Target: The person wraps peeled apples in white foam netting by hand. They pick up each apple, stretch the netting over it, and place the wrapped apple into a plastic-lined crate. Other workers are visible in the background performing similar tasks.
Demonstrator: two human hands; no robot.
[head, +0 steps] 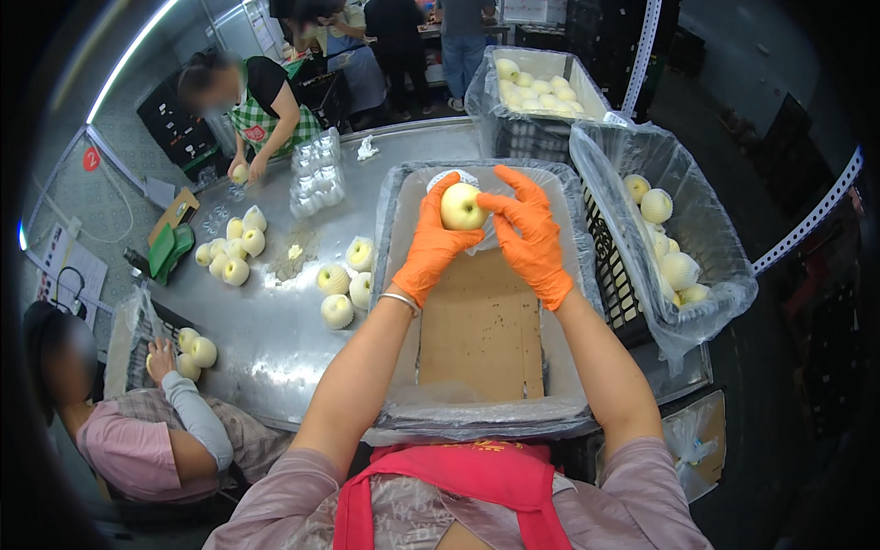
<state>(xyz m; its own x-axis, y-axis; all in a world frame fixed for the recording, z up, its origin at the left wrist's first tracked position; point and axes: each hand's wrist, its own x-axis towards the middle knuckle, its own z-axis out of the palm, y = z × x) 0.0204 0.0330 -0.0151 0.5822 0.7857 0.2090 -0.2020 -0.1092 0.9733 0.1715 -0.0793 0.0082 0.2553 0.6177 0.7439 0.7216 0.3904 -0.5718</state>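
My left hand (438, 247), in an orange glove, holds a pale yellow-green apple (462, 206) with its stem end showing. My right hand (528, 237), gloved alike, has its fingers apart, with the index fingertip at the apple's right side; whether it bears on the fruit is hard to tell. Both hands are over a plastic-lined crate (564, 412) with brown cardboard (481, 330) at its bottom. Behind the apple, a white foam net (452, 180) shows at the crate's far end. Several apples in foam nets (337, 311) stand left of the crate on the metal table (275, 344).
Lined crates of netted apples stand at the right (663, 295) and far right (543, 110). Clear plastic trays (316, 172) and more netted apples (236, 271) lie on the table. Co-workers handle apples at the far left (268, 117) and near left (137, 440); other people stand behind.
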